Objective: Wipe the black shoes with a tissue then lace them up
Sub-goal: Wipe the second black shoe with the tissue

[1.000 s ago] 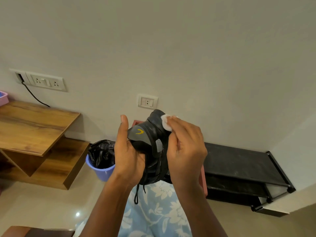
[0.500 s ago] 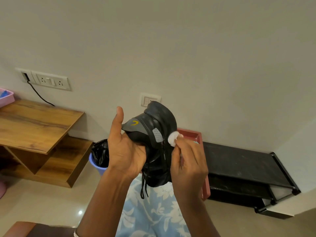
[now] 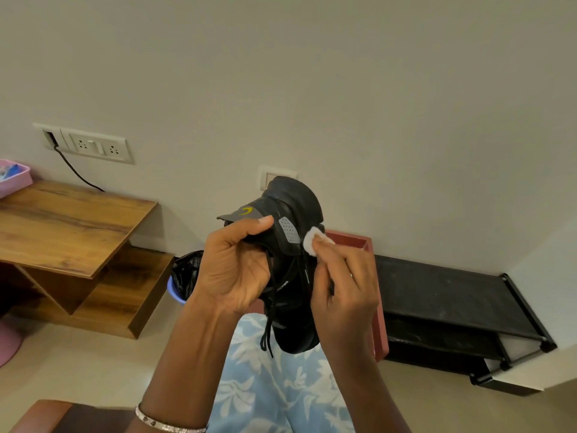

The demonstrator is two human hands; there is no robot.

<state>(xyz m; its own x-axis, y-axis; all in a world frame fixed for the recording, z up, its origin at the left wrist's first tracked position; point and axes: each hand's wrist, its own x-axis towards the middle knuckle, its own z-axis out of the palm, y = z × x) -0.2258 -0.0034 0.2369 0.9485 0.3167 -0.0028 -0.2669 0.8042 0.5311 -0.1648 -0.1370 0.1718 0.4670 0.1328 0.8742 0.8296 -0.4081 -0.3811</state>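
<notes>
1. The black shoe (image 3: 293,210) is held on end in the air in front of the person, above a lap covered in blue floral fabric (image 3: 274,385). The tongue, which bears a yellow mark, is at the upper end.
2. The left hand (image 3: 237,270) grips the shoe from the left side. The fingers are curled around the edge of the opening, and the thumb lies across the upper just below the tongue.
3. The right hand (image 3: 343,282) pinches a small white tissue (image 3: 313,242) between its fingertips. The remaining fingers are curled.
4. The tissue touches the right side of the shoe, just beside a grey perforated patch.
5. A loose black lace (image 3: 268,332) hangs from the lower part of the shoe. The eyelets are not clearly visible, so the extent of the lacing cannot be determined.
6. A bracelet (image 3: 165,425) is worn on the left wrist.
7. Surroundings:
   - A wooden desk (image 3: 68,220) stands at left, with a pink tray (image 3: 15,179) on its far corner.
   - A socket panel (image 3: 93,146) with a black cable is on the wall above the desk.
   - A blue bin (image 3: 175,292) lined with a black bag is behind the left hand.
   - A low black rack (image 3: 443,295) stands at right against the wall.
</notes>
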